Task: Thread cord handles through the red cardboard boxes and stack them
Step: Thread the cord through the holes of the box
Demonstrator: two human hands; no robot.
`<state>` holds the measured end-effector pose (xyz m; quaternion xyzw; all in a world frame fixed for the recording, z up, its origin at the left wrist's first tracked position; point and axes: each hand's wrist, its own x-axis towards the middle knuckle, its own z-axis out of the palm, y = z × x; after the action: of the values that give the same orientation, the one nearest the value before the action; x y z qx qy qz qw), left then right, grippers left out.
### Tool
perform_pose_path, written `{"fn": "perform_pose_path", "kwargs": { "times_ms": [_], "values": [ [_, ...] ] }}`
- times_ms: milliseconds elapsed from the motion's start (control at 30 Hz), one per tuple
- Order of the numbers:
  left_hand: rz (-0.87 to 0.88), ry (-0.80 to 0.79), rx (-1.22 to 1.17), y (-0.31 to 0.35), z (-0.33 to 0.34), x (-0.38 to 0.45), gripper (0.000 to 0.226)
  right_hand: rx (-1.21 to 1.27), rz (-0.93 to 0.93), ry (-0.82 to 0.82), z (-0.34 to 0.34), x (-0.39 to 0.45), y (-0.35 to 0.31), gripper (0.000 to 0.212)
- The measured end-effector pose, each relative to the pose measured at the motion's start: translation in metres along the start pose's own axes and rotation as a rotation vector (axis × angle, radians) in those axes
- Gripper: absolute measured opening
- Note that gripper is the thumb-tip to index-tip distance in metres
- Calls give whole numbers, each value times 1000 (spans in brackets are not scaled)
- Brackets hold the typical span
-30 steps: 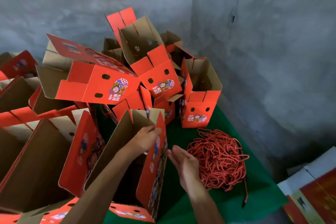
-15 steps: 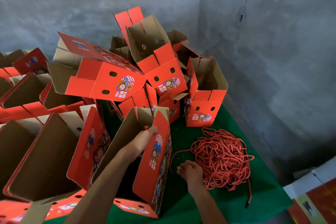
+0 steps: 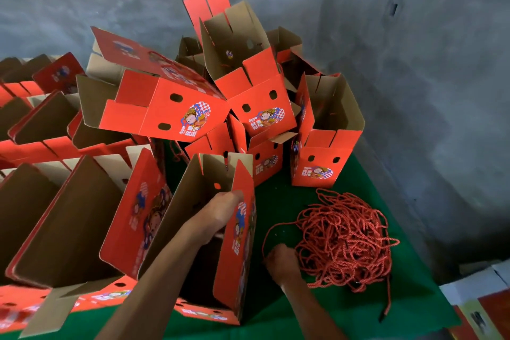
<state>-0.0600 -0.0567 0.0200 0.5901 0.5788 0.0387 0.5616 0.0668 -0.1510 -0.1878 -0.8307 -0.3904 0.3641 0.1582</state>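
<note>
An open red cardboard box [image 3: 234, 259] stands in front of me on the green table [image 3: 414, 309]. My left hand [image 3: 220, 212] reaches inside it and grips its right wall near the top. A tangled heap of red cord [image 3: 347, 237] lies to the right of the box. At the heap's left edge my right hand [image 3: 281, 259] grips a strand, and a loop of that cord arcs up beside the hand. Behind, several red boxes [image 3: 171, 107] lie piled on each other.
More open red boxes [image 3: 63, 218] fill the left side of the table. A single upright red box [image 3: 323, 157] stands behind the cord heap. Grey concrete walls close the corner at the back and right. Printed cartons [image 3: 480, 303] sit at the lower right.
My right hand went from hovering open beside the box down to the cord heap and closed on a strand. My left hand slid deeper along the box's wall.
</note>
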Motion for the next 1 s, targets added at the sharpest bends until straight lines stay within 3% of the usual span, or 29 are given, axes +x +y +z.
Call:
{"fn": "perform_pose_path", "kwargs": {
  "times_ms": [100, 267, 367, 433, 533, 667, 1000],
  "values": [
    [-38, 7, -74, -9, -12, 2, 28, -89, -14, -54, 2, 0, -5, 18],
    [-64, -6, -203, -22, -25, 4, 40, 31, -7, -235, 9, -13, 2, 13],
    [-73, -23, -263, -26, -28, 3, 43, 490, 61, -226, 6, -21, -5, 24],
    [-74, -33, -286, -28, -29, 2, 45, 883, 56, -193, -6, -28, -19, 19],
    [-69, -51, -293, -29, -29, 1, 47, 1167, -42, -81, -27, -32, -41, 12],
    [-57, -41, -278, -28, -29, 2, 46, 1237, -94, -21, -43, -25, -64, 8],
    [-45, -57, -276, -28, -28, 1, 46, 1054, -131, -168, -62, -9, -67, 7]
  ]
}}
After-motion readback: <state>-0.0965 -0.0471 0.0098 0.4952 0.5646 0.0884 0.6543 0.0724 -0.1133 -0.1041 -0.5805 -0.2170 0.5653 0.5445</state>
